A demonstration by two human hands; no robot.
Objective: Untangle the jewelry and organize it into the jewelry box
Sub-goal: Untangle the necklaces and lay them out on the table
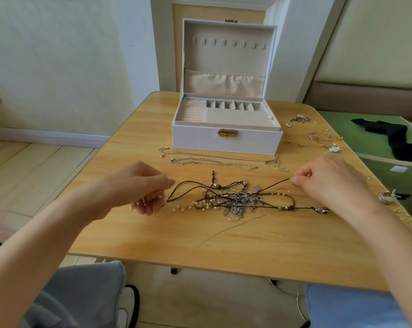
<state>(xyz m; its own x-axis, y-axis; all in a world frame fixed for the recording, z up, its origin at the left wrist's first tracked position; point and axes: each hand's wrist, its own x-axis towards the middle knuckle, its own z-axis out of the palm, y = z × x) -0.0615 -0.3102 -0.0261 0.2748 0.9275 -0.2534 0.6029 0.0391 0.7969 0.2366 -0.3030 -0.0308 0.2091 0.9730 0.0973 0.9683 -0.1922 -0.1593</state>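
The right hand (330, 183) pinches one brown cord (276, 185) between thumb and forefinger. The left hand (141, 188), fingers curled, grips a pearl strand (201, 204); whether it also holds the cord's other end is too blurred to tell. Between the two hands, one tangle (238, 201) of silver chains, pendants, pearls and cord lies on the wooden table (200, 237). Beyond it, two straightened silver chains (207, 162) lie just before the open white jewelry box (200, 138). Small earrings (323, 138) are scattered to its right.
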